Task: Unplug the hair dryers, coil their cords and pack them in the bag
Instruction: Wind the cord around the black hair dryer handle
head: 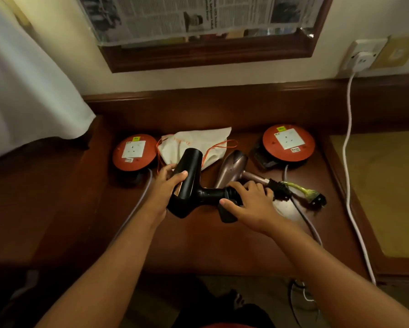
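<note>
Hands hold a black hair dryer (189, 183) above a wooden desk (198, 245): left hand (168, 179) curls around its barrel, right hand (248, 200) wraps the coiled cord at its handle. Behind lie a pink hair dryer (232, 168) and a cloth drawstring bag (198, 145).

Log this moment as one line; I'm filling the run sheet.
left hand: grips black hair dryer body | right hand: holds coiled cord at its handle | pink hair dryer: on desk | bag: behind, unpacked
</note>
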A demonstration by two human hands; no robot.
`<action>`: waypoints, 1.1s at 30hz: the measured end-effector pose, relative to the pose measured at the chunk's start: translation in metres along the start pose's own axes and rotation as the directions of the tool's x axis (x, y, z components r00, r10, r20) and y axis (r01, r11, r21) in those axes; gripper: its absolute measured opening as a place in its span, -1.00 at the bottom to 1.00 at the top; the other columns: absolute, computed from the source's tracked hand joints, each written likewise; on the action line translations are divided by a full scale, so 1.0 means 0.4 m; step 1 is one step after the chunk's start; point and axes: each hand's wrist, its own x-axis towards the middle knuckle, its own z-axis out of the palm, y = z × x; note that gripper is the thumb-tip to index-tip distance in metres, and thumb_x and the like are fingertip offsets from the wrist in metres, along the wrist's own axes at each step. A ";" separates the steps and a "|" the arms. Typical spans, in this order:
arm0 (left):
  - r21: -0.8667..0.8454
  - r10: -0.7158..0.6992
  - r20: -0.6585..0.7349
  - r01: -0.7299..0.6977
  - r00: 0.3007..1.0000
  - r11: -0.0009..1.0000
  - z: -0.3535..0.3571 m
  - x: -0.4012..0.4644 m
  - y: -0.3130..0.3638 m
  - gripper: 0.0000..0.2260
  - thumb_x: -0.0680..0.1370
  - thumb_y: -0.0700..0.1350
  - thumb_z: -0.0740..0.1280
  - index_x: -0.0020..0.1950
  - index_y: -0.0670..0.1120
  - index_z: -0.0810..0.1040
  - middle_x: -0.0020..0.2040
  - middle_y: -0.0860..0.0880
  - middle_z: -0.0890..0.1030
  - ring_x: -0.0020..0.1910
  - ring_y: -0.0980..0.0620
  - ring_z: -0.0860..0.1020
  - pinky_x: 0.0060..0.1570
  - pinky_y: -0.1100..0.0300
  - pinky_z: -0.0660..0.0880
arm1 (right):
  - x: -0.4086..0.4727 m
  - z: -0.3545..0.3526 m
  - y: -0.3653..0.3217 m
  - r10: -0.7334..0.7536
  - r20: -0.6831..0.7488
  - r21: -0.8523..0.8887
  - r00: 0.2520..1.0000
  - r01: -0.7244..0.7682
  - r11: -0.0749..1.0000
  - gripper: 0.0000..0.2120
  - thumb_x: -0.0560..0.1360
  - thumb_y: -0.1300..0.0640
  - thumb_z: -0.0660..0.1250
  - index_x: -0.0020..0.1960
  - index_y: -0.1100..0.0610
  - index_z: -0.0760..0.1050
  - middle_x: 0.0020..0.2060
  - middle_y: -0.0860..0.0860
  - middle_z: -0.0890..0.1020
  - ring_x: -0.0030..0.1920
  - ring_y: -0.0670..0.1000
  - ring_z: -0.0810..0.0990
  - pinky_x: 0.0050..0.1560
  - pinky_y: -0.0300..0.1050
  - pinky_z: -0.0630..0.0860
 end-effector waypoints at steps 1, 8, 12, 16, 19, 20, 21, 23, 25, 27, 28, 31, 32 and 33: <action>0.030 0.001 0.013 -0.001 1.000 1.000 -0.009 -0.001 -0.014 -0.60 0.55 -0.12 0.36 0.37 -0.05 0.39 0.24 -0.07 0.52 0.14 -0.02 0.57 0.03 0.19 0.52 | -0.008 0.018 -0.002 0.004 0.008 0.003 1.000 -0.004 1.000 -0.20 0.29 -0.51 -0.21 0.40 -0.19 0.23 0.11 0.01 0.39 0.26 0.08 0.30 0.33 0.13 0.06; 0.140 -0.043 -0.023 0.046 0.999 0.989 -0.060 -0.002 -0.121 -0.59 0.57 -0.17 0.33 0.42 -0.09 0.40 0.26 -0.07 0.53 0.15 -0.04 0.55 -0.04 0.25 0.50 | -0.044 0.146 -0.024 0.035 0.065 0.012 0.997 -0.036 0.999 -0.28 0.37 -0.48 -0.12 0.42 -0.18 0.22 0.13 0.01 0.39 0.24 0.07 0.29 0.30 0.10 0.11; 0.174 -0.048 -0.065 0.058 0.997 0.983 -0.082 0.011 -0.186 -0.62 0.59 -0.19 0.31 0.41 -0.11 0.41 0.23 -0.06 0.54 0.13 -0.02 0.55 -0.01 0.21 0.47 | -0.035 0.213 -0.037 0.054 0.073 -0.037 0.996 -0.051 0.998 -0.21 0.31 -0.50 -0.20 0.41 -0.18 0.23 0.14 0.02 0.40 0.24 0.08 0.32 0.31 0.12 0.13; 0.214 -0.086 -0.089 0.104 0.992 0.971 -0.107 0.060 -0.260 -0.57 0.58 -0.15 0.32 0.45 -0.10 0.38 0.28 -0.07 0.53 0.20 -0.06 0.53 0.17 0.09 0.48 | -0.012 0.273 -0.045 0.071 0.079 -0.094 0.994 -0.064 0.993 -0.22 0.33 -0.49 -0.20 0.42 -0.16 0.22 0.15 0.04 0.39 0.23 0.10 0.31 0.30 0.13 0.12; 0.218 -0.126 -0.097 0.145 0.987 0.965 -0.126 0.097 -0.308 -0.54 0.57 -0.12 0.35 0.46 -0.08 0.37 0.32 -0.10 0.52 0.25 -0.07 0.51 0.28 -0.03 0.45 | 0.009 0.307 -0.041 0.082 0.098 -0.119 0.992 -0.070 0.990 -0.23 0.34 -0.49 -0.19 0.41 -0.16 0.23 0.11 0.04 0.38 0.20 0.09 0.32 0.29 0.13 0.11; 0.209 -0.136 -0.100 0.155 0.986 0.966 -0.132 0.109 -0.323 -0.53 0.56 -0.12 0.35 0.46 -0.08 0.37 0.32 -0.10 0.52 0.25 -0.07 0.51 0.29 -0.04 0.44 | 0.015 0.316 -0.039 0.083 0.103 -0.126 0.991 -0.070 0.990 -0.24 0.34 -0.49 -0.18 0.41 -0.16 0.23 0.10 0.04 0.38 0.19 0.09 0.32 0.28 0.13 0.12; 0.202 -0.144 -0.099 0.161 0.985 0.966 -0.136 0.117 -0.332 -0.53 0.56 -0.12 0.36 0.46 -0.08 0.37 0.32 -0.09 0.52 0.25 -0.06 0.51 0.29 -0.04 0.44 | 0.021 0.324 -0.037 0.085 0.107 -0.133 0.991 -0.070 0.989 -0.25 0.34 -0.49 -0.17 0.40 -0.16 0.23 0.09 0.03 0.38 0.19 0.09 0.32 0.28 0.13 0.12; 0.192 -0.151 -0.088 0.165 0.985 0.967 -0.145 0.134 -0.351 -0.52 0.56 -0.13 0.36 0.47 -0.09 0.36 0.34 -0.07 0.51 0.27 -0.05 0.50 0.30 -0.01 0.43 | 0.031 0.337 -0.035 0.091 0.116 -0.144 0.989 -0.074 0.987 -0.25 0.34 -0.49 -0.17 0.40 -0.16 0.23 0.08 0.03 0.38 0.18 0.08 0.32 0.28 0.13 0.12; 0.186 -0.154 -0.076 0.166 0.985 0.969 -0.151 0.144 -0.363 -0.51 0.55 -0.13 0.37 0.46 -0.11 0.36 0.35 -0.06 0.49 0.28 -0.04 0.49 0.29 0.05 0.43 | 0.037 0.348 -0.034 0.104 0.122 -0.141 0.987 -0.087 0.986 -0.24 0.35 -0.49 -0.17 0.41 -0.15 0.23 0.09 0.04 0.38 0.18 0.08 0.32 0.30 0.14 0.11; 0.192 -0.145 -0.073 0.156 0.987 0.969 -0.154 0.155 -0.375 -0.54 0.55 -0.16 0.38 0.44 -0.13 0.38 0.32 -0.07 0.51 0.27 -0.03 0.49 0.21 0.15 0.43 | 0.038 0.361 -0.033 0.115 0.129 -0.143 0.985 -0.097 0.985 -0.23 0.35 -0.49 -0.17 0.42 -0.14 0.23 0.10 0.05 0.39 0.19 0.08 0.32 0.31 0.15 0.11; 0.197 -0.143 -0.073 0.155 0.987 0.968 -0.156 0.160 -0.381 -0.54 0.55 -0.17 0.38 0.43 -0.14 0.39 0.31 -0.07 0.51 0.26 -0.03 0.50 0.18 0.18 0.42 | 0.037 0.368 -0.033 0.121 0.136 -0.146 0.983 -0.101 0.984 -0.22 0.35 -0.50 -0.17 0.42 -0.13 0.23 0.10 0.05 0.39 0.19 0.08 0.33 0.32 0.15 0.11; 0.210 -0.161 -0.073 0.173 0.984 0.962 -0.158 0.169 -0.393 -0.53 0.55 -0.17 0.37 0.45 -0.14 0.37 0.33 -0.07 0.49 0.27 -0.03 0.48 0.17 0.19 0.41 | 0.039 0.387 -0.029 0.136 0.157 -0.139 0.978 -0.115 0.984 -0.21 0.35 -0.49 -0.16 0.43 -0.11 0.23 0.11 0.05 0.39 0.21 0.09 0.32 0.33 0.15 0.11; 0.211 -0.168 -0.076 0.181 0.983 0.961 -0.159 0.172 -0.396 -0.52 0.55 -0.16 0.38 0.45 -0.14 0.37 0.33 -0.07 0.49 0.26 -0.03 0.48 0.17 0.18 0.42 | 0.041 0.391 -0.029 0.140 0.161 -0.137 0.977 -0.118 0.983 -0.21 0.35 -0.49 -0.16 0.43 -0.11 0.23 0.11 0.06 0.39 0.21 0.09 0.32 0.33 0.15 0.10; 0.210 -0.166 -0.076 0.179 0.983 0.961 -0.158 0.175 -0.397 -0.52 0.55 -0.17 0.38 0.45 -0.14 0.37 0.33 -0.08 0.49 0.26 -0.03 0.49 0.17 0.17 0.43 | 0.044 0.394 -0.028 0.144 0.163 -0.133 0.976 -0.122 0.984 -0.21 0.35 -0.49 -0.16 0.43 -0.11 0.23 0.11 0.05 0.39 0.21 0.09 0.32 0.33 0.15 0.10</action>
